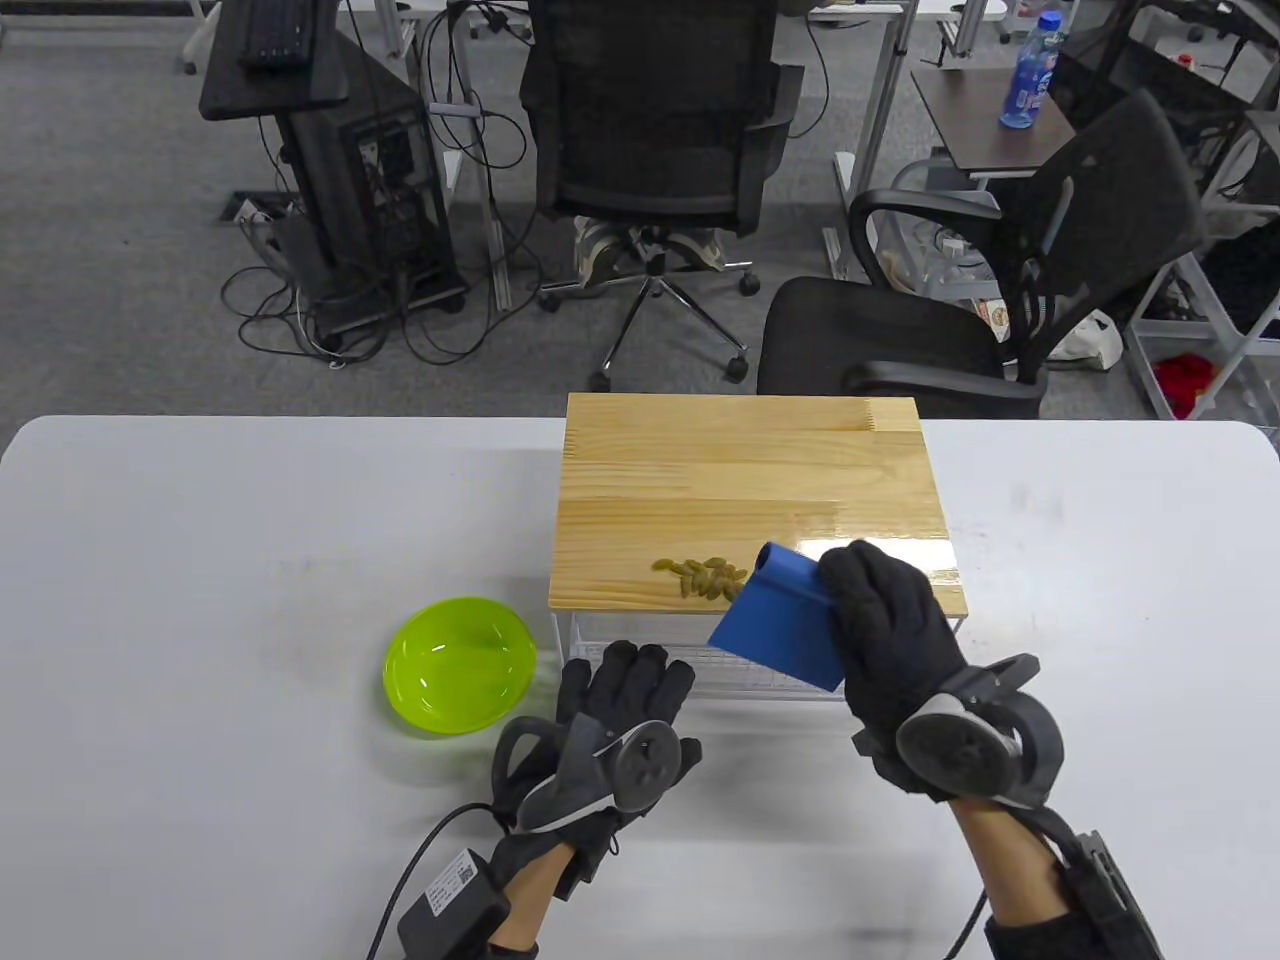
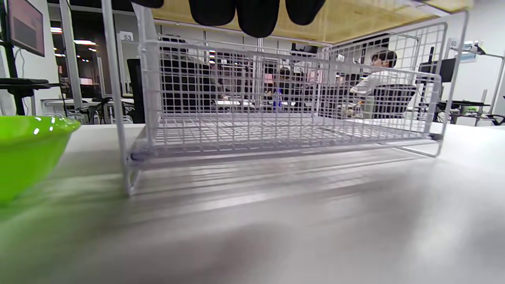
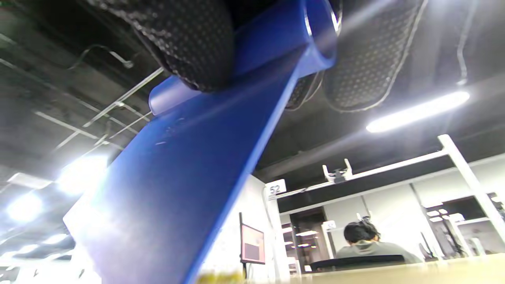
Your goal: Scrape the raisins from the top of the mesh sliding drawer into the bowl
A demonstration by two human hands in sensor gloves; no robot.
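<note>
A small heap of yellow-green raisins [image 1: 703, 577] lies near the front edge of the wooden top [image 1: 745, 480] of the white mesh sliding drawer [image 2: 276, 118]. My right hand [image 1: 880, 625] grips a blue scraper [image 1: 780, 625] by its rolled handle, the blade held just right of the raisins and over the front edge. In the right wrist view the blue scraper [image 3: 189, 181] fills the middle, with fingers [image 3: 189, 39] curled on its handle. My left hand [image 1: 625, 690] lies flat with straight fingers in front of the drawer. The lime green bowl [image 1: 460, 665] stands left of that hand, empty.
The white table [image 1: 250, 520] carries the drawer unit at centre. Behind the table's far edge stand two black office chairs [image 1: 660, 150], a computer stand [image 1: 330, 170] with cables, and a side table with a water bottle [image 1: 1032, 72].
</note>
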